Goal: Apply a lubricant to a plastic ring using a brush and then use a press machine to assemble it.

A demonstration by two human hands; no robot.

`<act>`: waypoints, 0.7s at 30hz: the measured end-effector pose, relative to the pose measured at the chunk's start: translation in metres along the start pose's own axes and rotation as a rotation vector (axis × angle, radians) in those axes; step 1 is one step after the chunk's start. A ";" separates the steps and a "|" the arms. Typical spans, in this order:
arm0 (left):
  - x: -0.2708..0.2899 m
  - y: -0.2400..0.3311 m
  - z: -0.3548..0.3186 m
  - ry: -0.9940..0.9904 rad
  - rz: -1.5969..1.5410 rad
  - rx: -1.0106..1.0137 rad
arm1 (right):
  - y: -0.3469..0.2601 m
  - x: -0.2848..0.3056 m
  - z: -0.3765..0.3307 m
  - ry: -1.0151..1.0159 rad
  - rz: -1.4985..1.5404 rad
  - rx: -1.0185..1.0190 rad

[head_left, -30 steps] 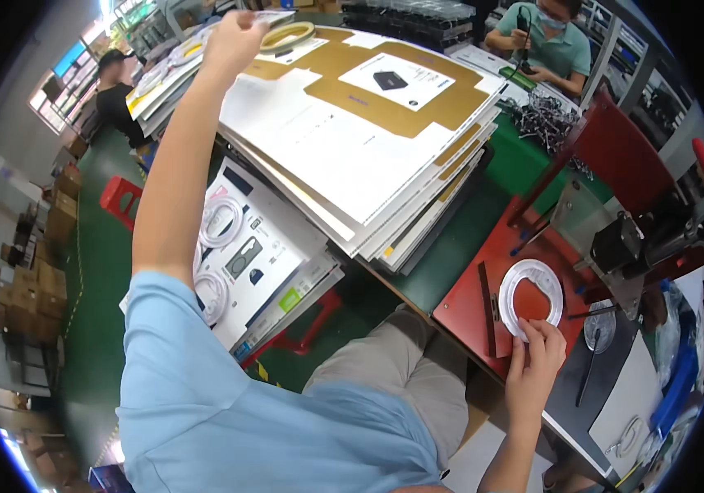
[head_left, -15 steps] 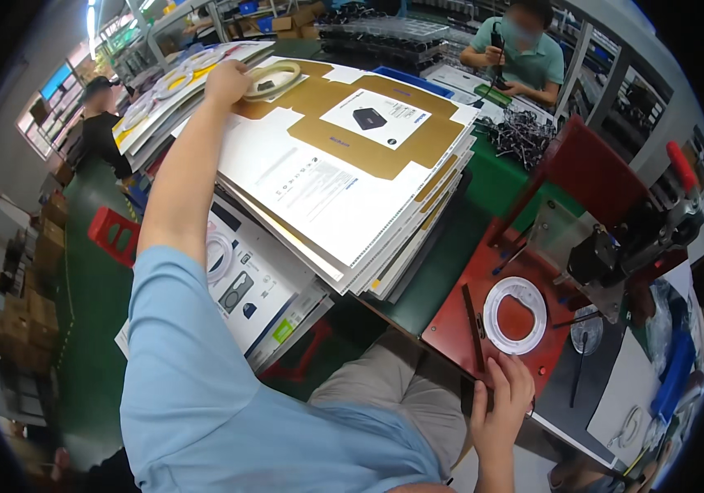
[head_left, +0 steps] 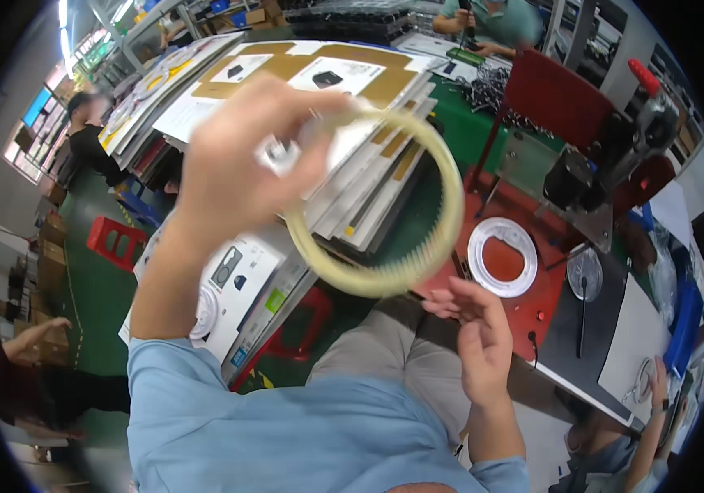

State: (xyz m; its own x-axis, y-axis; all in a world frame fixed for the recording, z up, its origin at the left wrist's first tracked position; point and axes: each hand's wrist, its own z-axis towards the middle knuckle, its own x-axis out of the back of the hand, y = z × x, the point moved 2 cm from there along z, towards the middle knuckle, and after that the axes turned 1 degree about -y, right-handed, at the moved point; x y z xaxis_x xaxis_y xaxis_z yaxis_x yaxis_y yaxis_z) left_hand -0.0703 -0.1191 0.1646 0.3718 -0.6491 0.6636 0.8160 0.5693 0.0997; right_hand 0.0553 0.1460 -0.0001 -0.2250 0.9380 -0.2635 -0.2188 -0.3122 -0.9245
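The left hand (head_left: 245, 156) pinches a yellow ring (head_left: 450, 191), not yet set down; the right hand (head_left: 481, 337) is empty and loosely spread.

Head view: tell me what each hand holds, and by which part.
The left hand holds the pale yellow ring by the upper-left part of its rim; the right hand holds nothing.

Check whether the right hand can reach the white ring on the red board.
Probably yes: the right hand looks empty and close by, and nothing seems to cover the white ring.
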 end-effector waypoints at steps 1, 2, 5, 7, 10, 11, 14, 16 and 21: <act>-0.010 0.024 -0.009 -0.036 0.044 -0.059 | -0.001 -0.001 0.000 -0.030 0.149 0.009; -0.025 0.042 -0.024 -0.007 0.037 -0.097 | -0.004 -0.005 0.000 -0.070 0.299 0.023; -0.063 0.075 -0.057 -0.106 -0.157 -0.009 | -0.010 -0.002 -0.012 -0.081 0.291 -0.052; -0.089 0.084 -0.076 -0.100 -0.263 0.103 | -0.008 0.011 -0.023 0.014 0.247 -0.156; -0.123 0.094 -0.097 -0.303 -0.684 0.375 | -0.012 0.030 -0.035 0.176 0.199 -0.271; -0.134 0.095 -0.104 -0.385 -0.756 0.371 | -0.015 0.039 -0.039 0.202 0.148 -0.342; -0.160 0.107 -0.116 -0.449 -1.185 0.539 | -0.019 0.056 -0.054 0.300 -0.034 -0.230; -0.178 0.108 -0.125 -0.433 -1.324 0.548 | -0.020 0.069 -0.064 0.302 -0.218 -0.055; -0.199 0.116 -0.122 -0.505 -1.412 0.502 | -0.033 0.090 -0.071 0.302 -0.522 0.134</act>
State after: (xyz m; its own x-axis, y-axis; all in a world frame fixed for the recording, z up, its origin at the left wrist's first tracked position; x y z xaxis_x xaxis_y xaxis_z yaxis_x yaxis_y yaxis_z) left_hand 0.0046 0.0142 -0.0461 -0.7925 -0.6097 -0.0142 0.1014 -0.1547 0.9827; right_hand 0.1097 0.2515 -0.0132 0.2188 0.9671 0.1295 -0.3497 0.2016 -0.9149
